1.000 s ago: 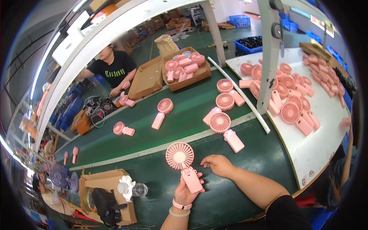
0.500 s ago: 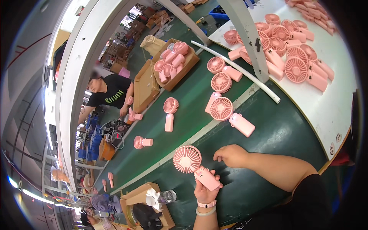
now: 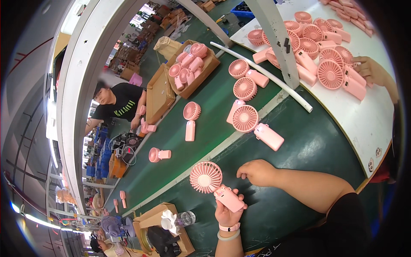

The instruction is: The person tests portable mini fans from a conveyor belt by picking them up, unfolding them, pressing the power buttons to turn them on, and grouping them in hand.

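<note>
A pink handheld fan (image 3: 229, 198) lies in my left hand (image 3: 227, 213), its round grille head pointing up and left. My fingers wrap around the handle from below and the right side. To the right, my right hand (image 3: 257, 172) rests just above the green surface (image 3: 317, 147) with its fingers curled in; nothing shows in them. Beyond it lies another pink fan (image 3: 269, 137), handle toward me. More pink fans (image 3: 245, 88) are strung out behind that one. A co-worker's hand (image 3: 370, 70) touches the fan pile (image 3: 330, 75) at the right.
A white table (image 3: 351, 115) holds the heaped fans, beside a white tube (image 3: 274, 79) and a metal post (image 3: 274, 40). Single fans (image 3: 190, 130) lie along the green belt. Across it, a person (image 3: 120, 100) works near a carton of fans (image 3: 192, 66). A clear cup (image 3: 186, 218) stands beside an open box (image 3: 165, 210).
A co-worker's hand has come in from the right onto the fan pile. The single fans on the belt have moved slightly farther away. My hands keep nearly the same pose.
</note>
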{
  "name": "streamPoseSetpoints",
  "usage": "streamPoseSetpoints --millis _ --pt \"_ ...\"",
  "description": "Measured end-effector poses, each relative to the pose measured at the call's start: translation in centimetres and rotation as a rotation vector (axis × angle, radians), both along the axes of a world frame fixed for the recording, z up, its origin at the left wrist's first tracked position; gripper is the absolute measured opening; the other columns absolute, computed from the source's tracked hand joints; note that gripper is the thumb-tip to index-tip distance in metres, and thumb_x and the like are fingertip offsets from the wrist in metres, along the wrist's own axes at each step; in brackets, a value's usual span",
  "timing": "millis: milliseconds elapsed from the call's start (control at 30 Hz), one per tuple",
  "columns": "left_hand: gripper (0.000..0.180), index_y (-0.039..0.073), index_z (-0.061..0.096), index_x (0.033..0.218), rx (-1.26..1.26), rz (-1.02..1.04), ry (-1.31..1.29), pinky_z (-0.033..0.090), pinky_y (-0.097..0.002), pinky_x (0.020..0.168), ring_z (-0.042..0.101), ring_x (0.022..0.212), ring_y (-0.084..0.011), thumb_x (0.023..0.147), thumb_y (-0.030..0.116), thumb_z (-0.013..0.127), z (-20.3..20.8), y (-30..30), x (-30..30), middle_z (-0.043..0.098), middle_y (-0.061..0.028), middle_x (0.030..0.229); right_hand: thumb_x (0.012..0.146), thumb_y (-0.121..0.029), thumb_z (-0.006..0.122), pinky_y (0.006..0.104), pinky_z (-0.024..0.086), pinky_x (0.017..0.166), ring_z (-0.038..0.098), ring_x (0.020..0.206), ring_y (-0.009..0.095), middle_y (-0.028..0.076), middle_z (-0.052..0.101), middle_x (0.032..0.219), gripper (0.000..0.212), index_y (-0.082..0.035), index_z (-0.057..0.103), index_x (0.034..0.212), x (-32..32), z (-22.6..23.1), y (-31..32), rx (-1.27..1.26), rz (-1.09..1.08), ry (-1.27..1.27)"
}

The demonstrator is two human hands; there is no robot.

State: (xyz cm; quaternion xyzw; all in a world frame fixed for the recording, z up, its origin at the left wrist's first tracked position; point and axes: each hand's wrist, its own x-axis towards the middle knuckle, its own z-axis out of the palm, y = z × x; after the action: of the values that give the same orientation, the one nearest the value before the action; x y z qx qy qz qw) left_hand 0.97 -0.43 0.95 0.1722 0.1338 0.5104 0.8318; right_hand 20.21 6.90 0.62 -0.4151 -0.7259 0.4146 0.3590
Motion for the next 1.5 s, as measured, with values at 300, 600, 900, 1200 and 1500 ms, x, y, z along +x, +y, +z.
streamPoseSetpoints --millis 300,600,900,1200,1500 --pt "0.053 0.009 0.038 0.128 -0.002 0.012 -0.002 0.048 -0.0467 0.074 0.049 0.102 -0.0306 0.089 0.045 0.043 -0.1 0.0 -0.3 0.048 -0.013 0.123 0.071 0.004 0.044 0.0359 0.049 0.07 0.062 0.076 0.024 0.009 0.063 0.081 0.027 -0.006 0.062 0.088 -0.2 0.2 -0.1 0.02 -0.001 -0.003" --pt "0.054 0.006 0.038 0.128 -0.002 0.004 -0.027 0.049 -0.047 0.075 0.05 0.102 -0.0306 0.09 0.045 0.041 0.0 0.1 -0.3 0.047 -0.0156 0.123 0.071 0.003 0.044 0.0365 0.047 0.07 0.06 0.078 0.025 0.008 0.063 0.081 0.028 -0.006 0.062 0.089 -0.5 0.3 0.0 0.016 0.004 -0.009" --pt "0.054 0.007 0.037 0.128 0.049 -0.05 0.048 0.049 -0.0467 0.074 0.05 0.102 -0.0303 0.091 0.046 0.04 -0.8 -0.1 -0.6 0.047 -0.0141 0.124 0.071 0.007 0.042 0.0344 0.049 0.073 0.062 0.079 0.024 0.011 0.063 0.084 0.029 -0.003 0.062 0.09 -0.5 0.4 -0.1 0.014 0.015 -0.053" --pt "0.055 0.006 0.035 0.128 0.036 -0.026 0.052 0.053 -0.0461 0.069 0.055 0.098 -0.0319 0.09 0.044 0.043 -1.1 0.3 -0.6 0.048 -0.0201 0.12 0.07 0.005 0.045 0.0349 0.048 0.068 0.061 0.076 0.024 0.01 0.063 0.082 0.027 -0.005 0.062 0.089 -0.8 0.4 -0.1 0.04 -0.015 -0.021" --pt "0.054 0.0 0.033 0.128 0.077 -0.068 -0.01 0.054 -0.044 0.07 0.056 0.098 -0.0332 0.092 0.039 0.041 -0.3 0.0 0.6 0.047 -0.0238 0.119 0.07 0.012 0.043 0.0308 0.05 0.069 0.063 0.075 0.022 0.015 0.063 0.083 0.031 0.002 0.061 0.093 -0.6 0.4 0.2 -0.014 -0.006 -0.002"
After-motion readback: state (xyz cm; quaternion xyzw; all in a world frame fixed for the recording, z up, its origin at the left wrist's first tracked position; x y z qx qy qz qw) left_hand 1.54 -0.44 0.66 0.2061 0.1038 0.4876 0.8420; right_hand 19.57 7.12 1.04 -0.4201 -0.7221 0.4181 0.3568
